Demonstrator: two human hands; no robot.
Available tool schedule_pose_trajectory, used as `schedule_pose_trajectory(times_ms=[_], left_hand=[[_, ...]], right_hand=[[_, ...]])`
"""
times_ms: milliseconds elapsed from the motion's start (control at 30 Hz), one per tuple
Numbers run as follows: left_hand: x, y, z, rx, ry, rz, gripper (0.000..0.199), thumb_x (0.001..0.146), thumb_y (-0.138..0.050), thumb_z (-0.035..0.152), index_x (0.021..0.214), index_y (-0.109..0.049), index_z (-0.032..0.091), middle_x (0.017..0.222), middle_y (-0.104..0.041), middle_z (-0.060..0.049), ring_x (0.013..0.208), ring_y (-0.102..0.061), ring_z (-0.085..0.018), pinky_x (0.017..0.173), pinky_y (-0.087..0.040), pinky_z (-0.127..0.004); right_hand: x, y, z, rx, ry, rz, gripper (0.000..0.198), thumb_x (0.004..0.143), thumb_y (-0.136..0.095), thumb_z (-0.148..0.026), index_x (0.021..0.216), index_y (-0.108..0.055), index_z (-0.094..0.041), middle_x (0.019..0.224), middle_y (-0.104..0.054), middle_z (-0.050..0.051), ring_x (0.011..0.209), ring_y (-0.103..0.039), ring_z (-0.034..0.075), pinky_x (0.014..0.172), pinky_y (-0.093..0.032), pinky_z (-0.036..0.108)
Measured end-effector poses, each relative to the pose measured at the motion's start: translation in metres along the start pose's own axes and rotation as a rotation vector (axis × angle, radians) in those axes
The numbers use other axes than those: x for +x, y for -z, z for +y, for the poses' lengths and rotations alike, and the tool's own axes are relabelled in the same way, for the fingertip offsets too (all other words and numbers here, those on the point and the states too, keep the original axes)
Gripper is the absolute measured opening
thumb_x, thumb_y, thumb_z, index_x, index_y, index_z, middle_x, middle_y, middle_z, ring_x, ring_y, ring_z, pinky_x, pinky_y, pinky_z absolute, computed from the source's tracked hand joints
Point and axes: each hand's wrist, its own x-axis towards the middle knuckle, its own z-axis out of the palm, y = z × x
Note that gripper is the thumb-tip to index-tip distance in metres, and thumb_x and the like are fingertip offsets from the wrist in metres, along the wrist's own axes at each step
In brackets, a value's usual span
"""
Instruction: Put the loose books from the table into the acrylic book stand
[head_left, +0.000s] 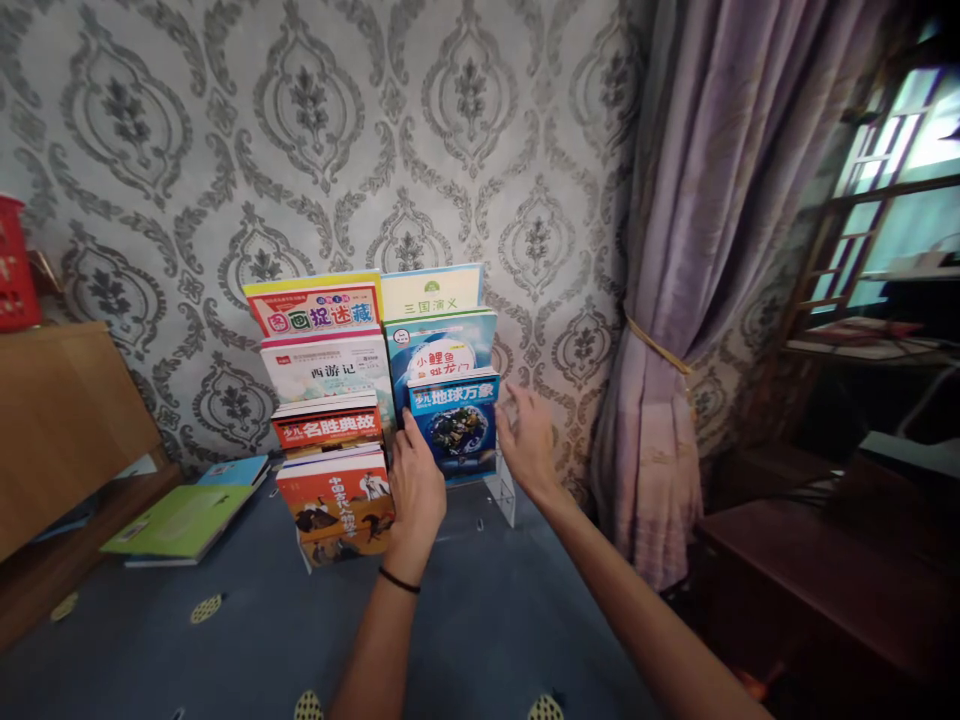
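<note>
the blue earth book [457,430] stands foremost in the right-hand row, above the clear stand [505,500]. the left hand [417,478] and right hand [531,440] flank its side edges; whether their fingers grip it, i cannot tell. bare surface [495,610] opens in front. the orange book [336,515] crowds the left hand; the patterned wall [472,130] blocks the back, the curtain [675,250] hangs farther right.

Before the wall [465,130], books [341,375] stand left of the curtain [697,240].
</note>
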Motion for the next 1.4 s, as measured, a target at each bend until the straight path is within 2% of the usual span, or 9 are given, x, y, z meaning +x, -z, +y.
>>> schedule_pose_trajectory(times_ms=[167,267,500,767,967,1100,1200,1267,1400], left_hand=[[-0.001,0.000,-0.001,-0.011,-0.012,-0.027,0.069,0.087,-0.037,-0.002,0.153,-0.021,0.004,0.116,-0.062,-0.021,0.109,-0.065,-0.031,0.088,-0.056,-0.042],[-0.001,0.001,-0.001,-0.023,-0.012,-0.051,0.068,0.086,-0.037,-0.003,0.152,-0.021,0.003,0.119,-0.060,-0.023,0.110,-0.064,-0.031,0.090,-0.056,-0.043],[0.000,0.006,0.000,-0.062,0.000,-0.082,0.073,0.084,-0.038,-0.004,0.154,-0.020,0.006,0.119,-0.060,-0.021,0.110,-0.063,-0.031,0.091,-0.054,-0.042],[0.001,0.004,-0.002,-0.119,0.020,-0.077,0.068,0.087,-0.035,-0.003,0.154,-0.021,0.006,0.118,-0.059,-0.021,0.109,-0.063,-0.030,0.092,-0.054,-0.042],[-0.008,0.005,0.002,-0.145,0.010,-0.092,0.068,0.088,-0.036,-0.002,0.153,-0.017,0.000,0.128,-0.057,-0.028,0.121,-0.059,-0.033,0.099,-0.052,-0.044],[-0.033,0.019,0.008,-0.126,-0.073,-0.140,0.072,0.085,-0.033,-0.005,0.154,-0.012,-0.001,0.142,-0.047,-0.033,0.134,-0.051,-0.034,0.106,-0.048,-0.047],[-0.073,0.040,0.004,-0.137,-0.246,-0.248,0.077,0.082,-0.036,-0.005,0.155,-0.015,0.006,0.152,-0.042,-0.025,0.141,-0.043,-0.033,0.111,-0.043,-0.049],[-0.104,0.055,-0.006,-0.169,-0.362,-0.370,0.083,0.077,-0.038,-0.004,0.156,-0.017,0.012,0.154,-0.041,-0.020,0.141,-0.044,-0.031,0.111,-0.044,-0.049],[-0.150,0.080,-0.044,-0.150,-0.375,-0.594,0.072,0.083,-0.033,-0.002,0.152,-0.032,0.019,0.154,-0.045,-0.014,0.138,-0.048,-0.028,0.108,-0.048,-0.046]], right_hand=[[0.024,0.003,-0.041,-0.210,0.350,-0.115,0.041,0.101,-0.037,-0.025,0.137,-0.053,-0.015,0.138,-0.060,0.016,0.128,-0.053,0.029,0.108,-0.040,0.048],[0.029,-0.004,-0.053,-0.287,0.444,-0.227,0.043,0.102,-0.034,-0.023,0.140,-0.051,-0.014,0.142,-0.058,0.015,0.130,-0.052,0.028,0.111,-0.035,0.047],[0.028,-0.013,-0.056,-0.396,0.444,-0.245,0.042,0.101,-0.034,-0.021,0.137,-0.054,-0.014,0.137,-0.062,0.015,0.125,-0.054,0.027,0.113,-0.028,0.046],[0.029,-0.014,-0.061,-0.402,0.445,-0.229,0.038,0.099,-0.039,-0.018,0.132,-0.057,-0.015,0.131,-0.066,0.014,0.120,-0.056,0.028,0.109,-0.032,0.045],[0.030,-0.014,-0.061,-0.423,0.439,-0.253,0.039,0.099,-0.038,-0.020,0.133,-0.056,-0.013,0.133,-0.065,0.014,0.120,-0.055,0.028,0.109,-0.031,0.044],[0.029,-0.015,-0.061,-0.427,0.422,-0.260,0.040,0.099,-0.037,-0.019,0.133,-0.057,-0.013,0.133,-0.065,0.015,0.121,-0.055,0.028,0.110,-0.031,0.045],[0.029,-0.015,-0.061,-0.419,0.409,-0.275,0.041,0.098,-0.038,-0.019,0.134,-0.057,-0.013,0.134,-0.064,0.015,0.122,-0.055,0.029,0.110,-0.031,0.046],[0.029,-0.014,-0.062,-0.412,0.403,-0.289,0.042,0.098,-0.038,-0.019,0.135,-0.057,-0.014,0.135,-0.064,0.016,0.123,-0.055,0.029,0.110,-0.032,0.047],[0.028,-0.012,-0.064,-0.411,0.388,-0.314,0.045,0.097,-0.037,-0.017,0.139,-0.054,-0.014,0.141,-0.060,0.016,0.128,-0.053,0.029,0.111,-0.032,0.049]])
